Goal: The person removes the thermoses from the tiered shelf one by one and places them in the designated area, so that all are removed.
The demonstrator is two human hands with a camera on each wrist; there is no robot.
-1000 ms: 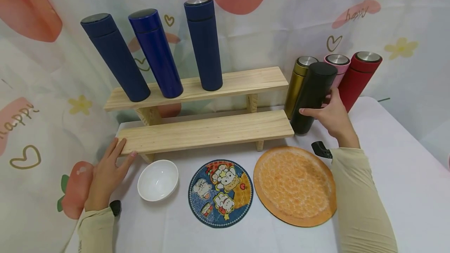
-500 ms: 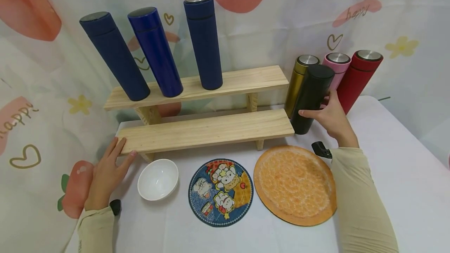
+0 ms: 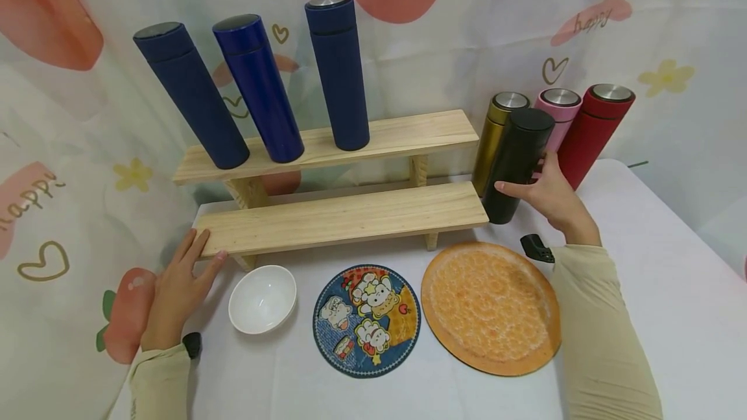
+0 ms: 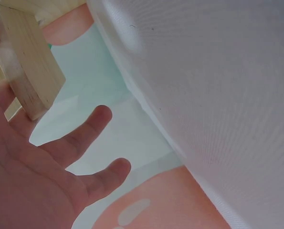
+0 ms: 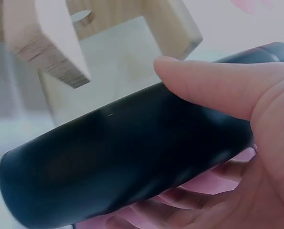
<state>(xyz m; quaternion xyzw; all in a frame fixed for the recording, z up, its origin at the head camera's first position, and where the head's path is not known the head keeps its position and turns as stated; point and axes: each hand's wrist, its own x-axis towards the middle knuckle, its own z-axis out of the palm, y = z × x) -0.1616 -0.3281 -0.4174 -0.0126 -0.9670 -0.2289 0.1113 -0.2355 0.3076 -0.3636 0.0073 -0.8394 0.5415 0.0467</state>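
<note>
My right hand [image 3: 557,199] grips a black thermos flask [image 3: 516,167] at the right end of the wooden stand. In the right wrist view the thumb lies across the flask [image 5: 118,148] and the fingers curl under its far side. Behind it stand a gold flask [image 3: 490,148], a pink flask [image 3: 561,112] and a red flask [image 3: 595,135], the pink one partly hidden. My left hand [image 3: 181,290] rests on the left end of the lower shelf [image 3: 344,219], fingers fairly straight. The left wrist view shows two fingers spread away from the wood.
Two dark navy flasks [image 3: 195,96] [image 3: 338,76] and a shiny blue flask [image 3: 259,89] stand on the upper shelf [image 3: 417,131]. In front lie a white bowl [image 3: 262,300], a round cartoon mat [image 3: 366,321] and an orange round mat [image 3: 490,308]. A patterned cloth [image 3: 438,50] hangs behind.
The black flask's top has shifted slightly left and down in the head view, with my right hand still around it. My left hand stays in place on the shelf.
</note>
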